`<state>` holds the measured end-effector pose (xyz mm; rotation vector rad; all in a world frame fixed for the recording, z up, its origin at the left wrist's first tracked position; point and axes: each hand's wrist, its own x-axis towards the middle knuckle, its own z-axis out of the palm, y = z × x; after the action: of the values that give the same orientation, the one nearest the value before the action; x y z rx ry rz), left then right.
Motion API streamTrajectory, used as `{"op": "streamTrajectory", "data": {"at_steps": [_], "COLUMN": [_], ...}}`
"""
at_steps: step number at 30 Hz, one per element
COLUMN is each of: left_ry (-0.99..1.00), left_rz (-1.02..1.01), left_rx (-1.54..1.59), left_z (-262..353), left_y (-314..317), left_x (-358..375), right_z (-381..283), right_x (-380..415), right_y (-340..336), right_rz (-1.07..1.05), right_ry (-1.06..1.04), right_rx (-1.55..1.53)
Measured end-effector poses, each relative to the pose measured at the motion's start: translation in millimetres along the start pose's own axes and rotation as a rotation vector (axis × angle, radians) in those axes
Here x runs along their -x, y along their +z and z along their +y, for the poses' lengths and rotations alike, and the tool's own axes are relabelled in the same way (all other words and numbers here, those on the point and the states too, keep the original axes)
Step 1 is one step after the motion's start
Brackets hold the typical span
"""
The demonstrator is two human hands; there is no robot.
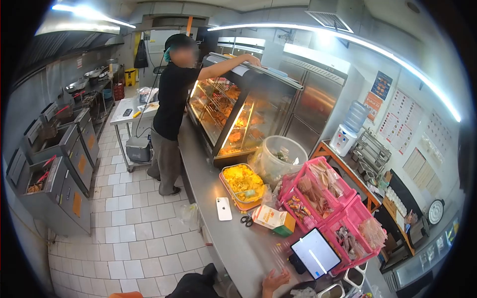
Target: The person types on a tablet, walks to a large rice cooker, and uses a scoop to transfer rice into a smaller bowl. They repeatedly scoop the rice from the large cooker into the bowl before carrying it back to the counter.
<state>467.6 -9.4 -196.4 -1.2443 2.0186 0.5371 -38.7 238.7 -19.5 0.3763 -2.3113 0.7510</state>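
- Tablet (315, 253), lit, bottom right of centre, near the loosely spread, unclenched right hand (277, 282)
- Box (274, 219) beside scissors (247, 220), lower centre
- Yellow food (243, 182), centre
- Display case (237, 111), upper centre, under a co-worker's hand (252, 59)

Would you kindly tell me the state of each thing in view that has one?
Black-rimmed rectangular tablet, screen lit
Black-framed glass display case, lit, stocked
Flat white phone, back facing up
Rectangular metal tray, heaped with yellow food
Round translucent plastic bin, uncovered
Pink plastic baskets, filled
Tall stainless-steel refrigerator, shut
Long white ceiling lamps, on
Black scissors, open or closed unclear
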Motion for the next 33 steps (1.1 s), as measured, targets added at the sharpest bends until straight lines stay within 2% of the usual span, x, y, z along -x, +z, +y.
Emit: {"op": "streamTrajectory", "data": {"at_steps": [7,10,12,16,18,19,20,21,22,23,24,26,27,29,31,33], "left_ry": [0.076,0.153,0.133,0.338,0.467,0.531,0.589,0.659,1.113,1.137,1.081,1.079,1.096,1.138,1.182,1.268], "left_rz": [0.07,0.142,0.158,0.252,0.311,0.161,0.193,0.247,0.424,0.39,0.316,0.253,0.24,0.242,0.274,0.429], "left_rx": [-0.115,-0.243,-0.305,-0.358,-0.174,0.16,-0.039,-0.235,-0.69,-0.672,-0.575,-0.492,-0.461,-0.419,-0.374,-0.348], "left_z": [-28.9,-37.8,-43.5,-49.5,-34.8,-41.1,-41.9,-48.9,-51.3,-42.2,-29.0,-12.1,-5.9,5.9,13.1,25.5], "left_y": [-5.2,-40.5,-76.2,-143.2,-176.0,-184.7,-181.3,-185.6,-202.4,-204.1,-199.9,-193.7,-189.8,-180.3,-170.7,-158.4], "left_x": [-19.9,-64.2,-112.2,-170.0,-188.6,-199.3,-215.0,-230.3,-243.7,-244.4,-240.3,-232.0,-227.1,-218.4,-218.9,-223.2], "right_z": [-41.7,-57.2,-67.0,-116.2,-138.4,-153.4,-161.4,-153.3,-160.6,-165.2,-167.5,-173.4,-175.9,-178.1,-193.8,-194.2], "right_x": [33.9,48.6,62.6,99.3,136.9,154.8,178.4,222.7,247.9,271.6,294.1,334.0,359.3,410.1,453.7,505.6], "right_y": [-13.9,-27.7,-40.2,-72.2,-93.2,-107.1,-113.7,-111.5,-122.2,-132.5,-145.0,-166.0,-173.7,-183.6,-189.7,-183.2], "right_rz": [-0.026,0.036,-0.088,0.035,-0.047,-0.093,-0.123,-0.27,-0.316,-0.362,-0.248,-0.4,-0.36,-0.184,-0.105,-0.37], "right_ry": [0.088,0.234,0.589,0.763,0.717,0.684,0.681,0.863,0.923,0.996,1.088,1.152,1.197,1.276,1.378,1.637], "right_rx": [-0.039,-0.047,-0.323,-0.38,-0.284,-0.238,-0.185,-0.279,-0.351,-0.302,-0.267,-0.147,-0.139,0.083,0.21,0.208]}}
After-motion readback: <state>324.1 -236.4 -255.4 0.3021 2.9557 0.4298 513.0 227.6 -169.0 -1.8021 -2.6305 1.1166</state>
